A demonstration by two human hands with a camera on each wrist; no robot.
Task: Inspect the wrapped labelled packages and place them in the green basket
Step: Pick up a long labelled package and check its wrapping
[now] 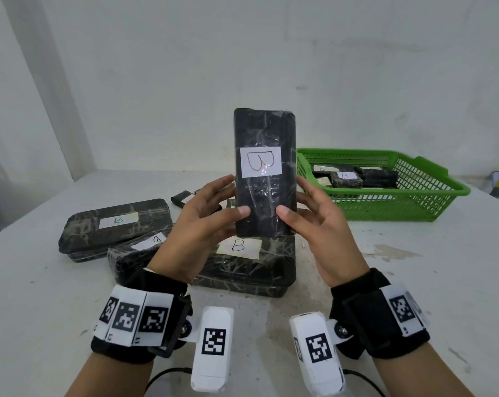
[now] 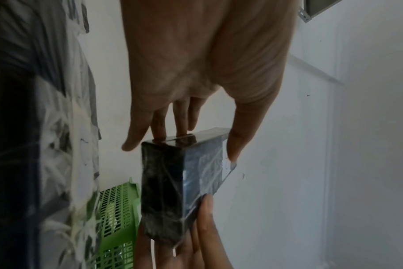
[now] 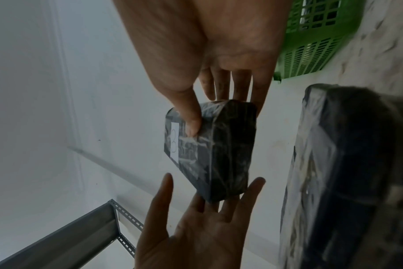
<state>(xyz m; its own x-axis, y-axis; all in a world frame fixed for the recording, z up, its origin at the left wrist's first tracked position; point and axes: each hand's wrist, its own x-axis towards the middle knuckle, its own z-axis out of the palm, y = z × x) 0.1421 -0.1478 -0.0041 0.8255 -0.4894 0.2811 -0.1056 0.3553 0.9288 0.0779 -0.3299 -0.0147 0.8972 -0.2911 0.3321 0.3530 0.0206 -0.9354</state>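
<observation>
I hold a black plastic-wrapped package (image 1: 264,196) upright over the table, its white label with a handwritten "B" (image 1: 260,162) facing me. My left hand (image 1: 214,207) pinches its lower left edge, thumb on the front and fingers behind. My right hand (image 1: 305,207) pinches the lower right edge the same way. The left wrist view shows the package (image 2: 166,182) end-on between both hands. In the right wrist view the package (image 3: 221,151) shows its label edge under my thumb. The green basket (image 1: 437,193) stands at the right rear and holds several wrapped packages, one labelled "A" (image 1: 344,175).
Three more wrapped packages lie on the white table (image 1: 414,282) below my hands: one "B" at the left (image 1: 116,222), a smaller one (image 1: 133,256), a large "B" (image 1: 242,265). A small dark package (image 1: 182,197) lies behind. A grey metal shelf (image 3: 81,227) stands beyond.
</observation>
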